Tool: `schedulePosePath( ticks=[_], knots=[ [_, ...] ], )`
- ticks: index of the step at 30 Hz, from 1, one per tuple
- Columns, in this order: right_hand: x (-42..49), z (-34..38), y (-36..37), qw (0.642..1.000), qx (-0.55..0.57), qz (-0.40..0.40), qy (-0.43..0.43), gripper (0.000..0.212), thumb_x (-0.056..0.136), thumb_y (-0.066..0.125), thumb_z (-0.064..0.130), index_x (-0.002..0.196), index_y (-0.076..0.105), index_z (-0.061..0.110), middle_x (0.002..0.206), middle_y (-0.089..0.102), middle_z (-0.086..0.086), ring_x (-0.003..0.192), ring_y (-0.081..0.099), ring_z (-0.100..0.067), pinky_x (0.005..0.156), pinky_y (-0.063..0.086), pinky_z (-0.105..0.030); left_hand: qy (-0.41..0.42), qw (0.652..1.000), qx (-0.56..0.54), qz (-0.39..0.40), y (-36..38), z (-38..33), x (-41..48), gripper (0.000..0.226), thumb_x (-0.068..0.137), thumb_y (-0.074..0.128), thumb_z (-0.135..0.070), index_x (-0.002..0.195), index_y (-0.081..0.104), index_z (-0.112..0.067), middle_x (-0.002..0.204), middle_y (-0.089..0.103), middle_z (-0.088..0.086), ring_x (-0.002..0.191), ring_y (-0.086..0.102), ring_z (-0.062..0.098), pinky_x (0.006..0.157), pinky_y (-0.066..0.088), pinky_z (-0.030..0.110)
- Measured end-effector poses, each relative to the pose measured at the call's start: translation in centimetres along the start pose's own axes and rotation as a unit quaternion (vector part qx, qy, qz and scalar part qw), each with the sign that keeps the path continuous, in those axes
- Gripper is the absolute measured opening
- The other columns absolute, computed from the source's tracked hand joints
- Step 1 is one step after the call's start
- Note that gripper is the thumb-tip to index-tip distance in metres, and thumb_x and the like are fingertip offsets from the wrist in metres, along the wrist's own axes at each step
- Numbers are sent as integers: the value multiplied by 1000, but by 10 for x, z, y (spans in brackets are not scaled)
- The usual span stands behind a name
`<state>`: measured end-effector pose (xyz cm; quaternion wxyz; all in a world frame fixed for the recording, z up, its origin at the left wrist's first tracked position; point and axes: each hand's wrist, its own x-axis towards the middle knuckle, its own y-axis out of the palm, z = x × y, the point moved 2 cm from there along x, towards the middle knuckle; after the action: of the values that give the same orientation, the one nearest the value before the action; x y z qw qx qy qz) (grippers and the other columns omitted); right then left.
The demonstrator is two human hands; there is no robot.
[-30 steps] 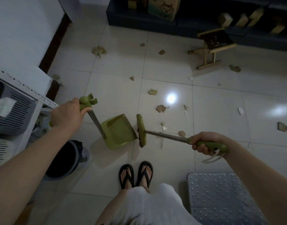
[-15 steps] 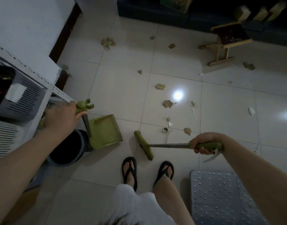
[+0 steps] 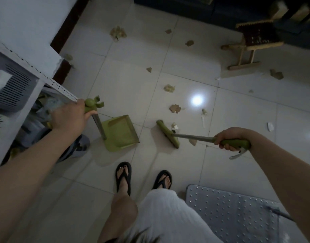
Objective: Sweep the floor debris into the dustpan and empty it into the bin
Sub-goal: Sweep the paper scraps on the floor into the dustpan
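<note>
My left hand [image 3: 70, 116] grips the green top of the dustpan's long handle. The green dustpan [image 3: 121, 134] rests on the tiled floor in front of my feet, its mouth facing right. My right hand [image 3: 229, 139] holds the green grip of the broom, whose green head [image 3: 167, 134] lies on the floor just right of the pan. Brown and white debris is scattered beyond the broom, with one brown scrap [image 3: 175, 108] near a light reflection and small bits [image 3: 174, 126] right behind the broom head. The dark bin [image 3: 78, 146] sits mostly hidden under my left forearm.
A white shelf unit [image 3: 50, 79] with grey baskets stands at left. A small wooden stool [image 3: 250, 44] sits at the far right, dark furniture behind it. A dotted grey mat [image 3: 229, 207] lies at lower right. My feet in black flip-flops [image 3: 123, 176] stand behind the pan.
The dustpan has swung back right, away from the bin, and sits on the floor facing the broom. The broom head has shifted forward and right. My view moved closer to the floor.
</note>
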<state>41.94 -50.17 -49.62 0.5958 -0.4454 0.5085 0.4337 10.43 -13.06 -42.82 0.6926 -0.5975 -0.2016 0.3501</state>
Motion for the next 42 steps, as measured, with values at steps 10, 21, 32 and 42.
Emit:
schedulePosePath(
  ticks=[10, 21, 32, 42],
  knots=[
    [-16, -60, -23, 955, 295, 26, -25, 14, 95, 46, 9, 81, 43, 8, 49, 49, -4, 25, 41, -5, 24, 36, -12, 55, 998, -15, -4, -9, -80, 9, 54, 93, 48, -53, 107, 56, -2, 98, 65, 23, 85, 64, 38, 59, 37, 35],
    [-103, -63, -46, 888, 448, 96, -38, 32, 54, 85, -2, 62, 55, -1, 36, 46, -2, 23, 43, -8, 24, 37, -15, 133, 991, -4, -15, -37, -123, 53, 52, 96, 43, -54, 110, 54, -5, 103, 66, 19, 89, 65, 35, 59, 36, 33],
    [-40, -22, -3, 791, 600, -121, 12, 22, 92, 36, 1, 72, 41, 9, 30, 41, -7, 19, 42, -11, 27, 37, -13, 210, 978, 1, -9, -41, -124, 149, 50, 97, 40, -55, 106, 52, -7, 100, 67, 14, 86, 66, 32, 54, 30, 31],
    [20, 71, 41, 783, 611, -112, 19, 32, 93, 31, 0, 63, 38, 11, 29, 38, -7, 19, 40, -14, 26, 35, -11, 245, 970, 0, 3, -26, -104, 242, 49, 97, 39, -56, 103, 50, -8, 93, 68, 11, 81, 66, 31, 52, 31, 31]
  ],
)
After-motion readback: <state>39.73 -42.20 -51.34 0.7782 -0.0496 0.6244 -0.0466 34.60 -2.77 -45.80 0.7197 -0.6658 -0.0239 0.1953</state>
